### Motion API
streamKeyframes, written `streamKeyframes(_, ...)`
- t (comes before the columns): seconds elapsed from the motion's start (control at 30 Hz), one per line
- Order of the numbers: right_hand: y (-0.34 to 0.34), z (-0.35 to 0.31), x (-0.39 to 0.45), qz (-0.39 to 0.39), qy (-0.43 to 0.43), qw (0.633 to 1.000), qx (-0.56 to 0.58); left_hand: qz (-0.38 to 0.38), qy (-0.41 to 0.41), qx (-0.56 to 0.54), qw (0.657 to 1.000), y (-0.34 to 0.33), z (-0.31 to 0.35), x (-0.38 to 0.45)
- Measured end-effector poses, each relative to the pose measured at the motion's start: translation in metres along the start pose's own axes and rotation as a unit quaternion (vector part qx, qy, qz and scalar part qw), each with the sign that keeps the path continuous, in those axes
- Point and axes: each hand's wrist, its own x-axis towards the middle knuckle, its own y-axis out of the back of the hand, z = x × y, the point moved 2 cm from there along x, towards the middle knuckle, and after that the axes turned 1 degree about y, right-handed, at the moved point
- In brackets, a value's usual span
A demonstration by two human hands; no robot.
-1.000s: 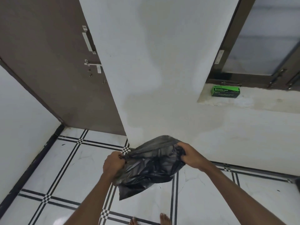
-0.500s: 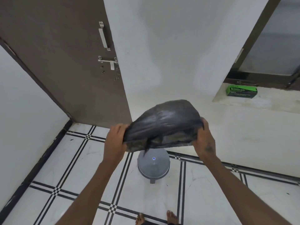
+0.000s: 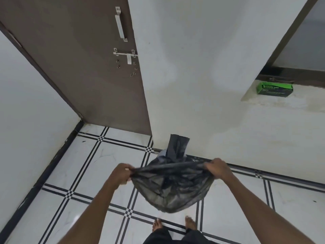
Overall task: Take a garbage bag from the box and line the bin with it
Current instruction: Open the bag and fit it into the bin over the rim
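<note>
**Garbage bag stretched between two hands above the floor**

Garbage bag [image 3: 171,187], black and crinkled, hangs low in the middle of the scene, pulled wide between the person's two hands. The left hand [image 3: 121,175] is closed on the bag's left edge, fingers pinched around the gathered plastic. The right hand [image 3: 217,169] grips the right edge the same way, knuckles up. Between them the top edge runs taut, and the rest sags down in a loose pouch toward the person's bare feet [image 3: 190,223].

A flap of the same black plastic [image 3: 177,146] sticks up on the far side of the bag, against the foot of the white wall [image 3: 193,67]. A sliver of something pale grey [image 3: 162,154] shows just beside it; the bag hides most of it, so I cannot tell what it is.

The green box [image 3: 274,89] sits on a ledge [image 3: 281,103] far off to the right, well apart from the hands. A brown door [image 3: 84,59] with a metal handle and latch stands at the far left. The floor [image 3: 70,173] is white tile crossed by black lines.
</note>
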Motion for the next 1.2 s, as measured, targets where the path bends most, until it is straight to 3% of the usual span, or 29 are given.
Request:
streamKeyframes(0.07, 0.01, -0.017, 0.0, 0.051, 0.015, 0.998, 0.038, -0.012, 0.011, -0.185, 0.983, 0.009, 0.019, -0.001)
streamKeyframes(0.17, 0.021, -0.038, -0.002, 0.15, 0.061, 0.986, 0.038, -0.042, 0.008, -0.418, 0.907, 0.022, 0.043, -0.003)
streamKeyframes(0.23, 0.023, -0.045, -0.007, 0.188, 0.091, 0.978, 0.016, -0.052, -0.008, -0.511, 0.858, 0.029, 0.049, -0.005)
streamKeyframes(0.3, 0.021, -0.045, -0.012, 0.194, 0.109, 0.974, -0.027, -0.029, -0.022, -0.544, 0.838, 0.035, 0.046, -0.005)
streamKeyframes(0.37, 0.016, -0.045, -0.016, 0.173, 0.122, 0.975, -0.071, 0.021, -0.023, -0.505, 0.863, 0.04, 0.031, 0.001)
streamKeyframes(0.4, 0.013, -0.046, -0.019, 0.14, 0.13, 0.978, -0.088, 0.066, -0.03, -0.436, 0.897, 0.043, 0.02, 0.004)
streamKeyframes(0.47, 0.006, -0.048, -0.021, 0.062, 0.139, 0.985, -0.077, 0.177, -0.073, -0.208, 0.959, 0.051, 0.003, 0.007)
streamKeyframes(0.5, 0.003, -0.048, -0.022, 0.029, 0.135, 0.99, -0.038, 0.203, -0.091, -0.091, 0.971, 0.054, -0.004, 0.006)
streamKeyframes(0.53, 0.0, -0.049, -0.023, 0.003, 0.124, 0.992, 0.02, 0.208, -0.101, 0.0, 0.973, 0.055, -0.009, 0.004)
streamKeyframes(0.6, -0.001, -0.052, -0.023, -0.014, 0.095, 0.988, 0.118, 0.175, -0.09, 0.077, 0.977, 0.056, -0.015, 0.006)
streamKeyframes(0.7, 0.008, -0.063, -0.021, 0.017, 0.096, 0.986, 0.138, 0.118, -0.055, 0.041, 0.991, 0.059, -0.014, 0.008)
streamKeyframes(0.8, 0.03, -0.084, -0.027, 0.077, 0.132, 0.977, 0.149, 0.156, -0.096, 0.015, 0.983, 0.073, 0.002, 0.01)
streamKeyframes(1.0, 0.055, -0.113, -0.045, 0.342, 0.192, 0.912, 0.122, 0.265, -0.245, -0.15, 0.92, 0.091, 0.049, -0.007)
streamKeyframes(1.1, 0.034, -0.105, -0.044, 0.337, 0.183, 0.921, 0.074, 0.267, -0.312, -0.141, 0.901, 0.078, 0.046, -0.017)
streamKeyframes(1.2, -0.001, -0.075, -0.026, 0.235, 0.133, 0.962, -0.027, 0.213, -0.291, -0.039, 0.932, 0.058, 0.008, 0.0)
